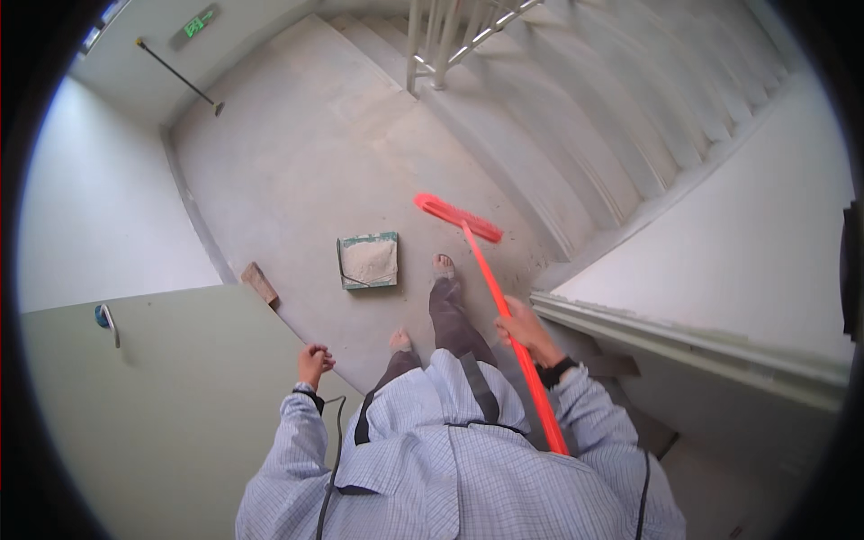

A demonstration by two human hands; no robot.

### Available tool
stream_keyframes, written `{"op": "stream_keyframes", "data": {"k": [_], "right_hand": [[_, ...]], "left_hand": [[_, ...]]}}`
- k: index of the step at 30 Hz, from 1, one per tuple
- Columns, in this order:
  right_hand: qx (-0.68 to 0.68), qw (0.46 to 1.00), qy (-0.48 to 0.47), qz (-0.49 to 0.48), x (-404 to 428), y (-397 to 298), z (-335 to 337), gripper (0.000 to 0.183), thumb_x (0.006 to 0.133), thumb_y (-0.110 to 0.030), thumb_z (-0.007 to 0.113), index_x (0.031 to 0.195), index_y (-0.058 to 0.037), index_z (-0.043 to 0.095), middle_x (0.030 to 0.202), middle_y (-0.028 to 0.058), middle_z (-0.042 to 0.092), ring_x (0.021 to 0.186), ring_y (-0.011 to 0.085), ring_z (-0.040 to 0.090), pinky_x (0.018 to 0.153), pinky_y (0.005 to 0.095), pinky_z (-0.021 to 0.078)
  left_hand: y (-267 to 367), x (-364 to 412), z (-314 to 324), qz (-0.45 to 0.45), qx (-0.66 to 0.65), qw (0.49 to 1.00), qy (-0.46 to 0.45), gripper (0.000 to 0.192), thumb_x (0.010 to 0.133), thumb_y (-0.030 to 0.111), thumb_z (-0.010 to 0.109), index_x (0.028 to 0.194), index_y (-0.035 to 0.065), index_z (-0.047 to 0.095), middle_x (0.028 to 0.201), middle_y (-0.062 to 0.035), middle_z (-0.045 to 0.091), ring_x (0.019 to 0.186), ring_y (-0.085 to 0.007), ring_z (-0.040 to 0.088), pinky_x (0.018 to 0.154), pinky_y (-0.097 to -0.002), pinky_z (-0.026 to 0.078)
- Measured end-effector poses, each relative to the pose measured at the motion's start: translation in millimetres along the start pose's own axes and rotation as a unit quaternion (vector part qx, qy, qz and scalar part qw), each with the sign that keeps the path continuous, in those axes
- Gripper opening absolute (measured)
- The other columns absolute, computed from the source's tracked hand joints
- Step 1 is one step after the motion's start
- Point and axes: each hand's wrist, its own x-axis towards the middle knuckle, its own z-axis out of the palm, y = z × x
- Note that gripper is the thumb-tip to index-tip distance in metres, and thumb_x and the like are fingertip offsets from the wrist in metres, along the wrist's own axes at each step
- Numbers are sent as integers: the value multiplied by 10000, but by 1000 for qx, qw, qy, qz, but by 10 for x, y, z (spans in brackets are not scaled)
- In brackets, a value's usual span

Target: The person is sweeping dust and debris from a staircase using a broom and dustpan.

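Observation:
My right hand (523,329) is closed around the red handle of a push broom (496,287). Its red bristled head rests on or just over the concrete floor, ahead of my feet and near the lowest stair. Loosely curled, my left hand (316,363) hangs beside the door edge with nothing seen in it. A square green container (370,262), heaped with pale dust or powder, stands on the floor ahead of my left foot. A thin dark wire handle lies across its left and front sides.
A pale green door (155,378) with a lever handle stands at left, a brown block (260,285) at its edge. Concrete stairs (574,135) rise at right beside a metal railing (439,47). A dark pole tool (179,77) leans on the far wall. Debris lies by the stairs.

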Motion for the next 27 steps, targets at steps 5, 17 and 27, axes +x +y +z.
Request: {"op": "stream_keyframes", "data": {"k": [5, 17, 27], "right_hand": [[-176, 974, -87, -109, 1794, -1329, 308, 437, 822, -52, 479, 1248, -11, 389, 693, 64, 527, 477, 120, 504, 401, 266, 431], [-690, 707, 19, -153, 5010, -1816, -101, 568, 892, -185, 386, 1415, -172, 164, 929, 297, 593, 871, 443, 586, 788, 508, 454], [-620, 763, 37, 178, 1629, 117, -2055, 655, 891, -182, 410, 1431, -237, 44, 749, 292, 596, 702, 485, 571, 676, 546, 456]], "left_hand": [[-410, -429, 170, -45, -86, 993, 65, 142, 857, 63, 438, 910, -11, 546, 765, -110, 593, 657, -190, 616, 594, -324, 558], [190, -758, 900, -104, -84, 984, 119, 146, 872, 58, 444, 956, -20, 535, 813, -108, 601, 694, -199, 634, 623, -316, 551], [617, -408, 1233, -86, -80, 993, 20, 130, 879, 77, 466, 962, -3, 528, 847, -94, 594, 726, -183, 628, 673, -297, 539]]}}
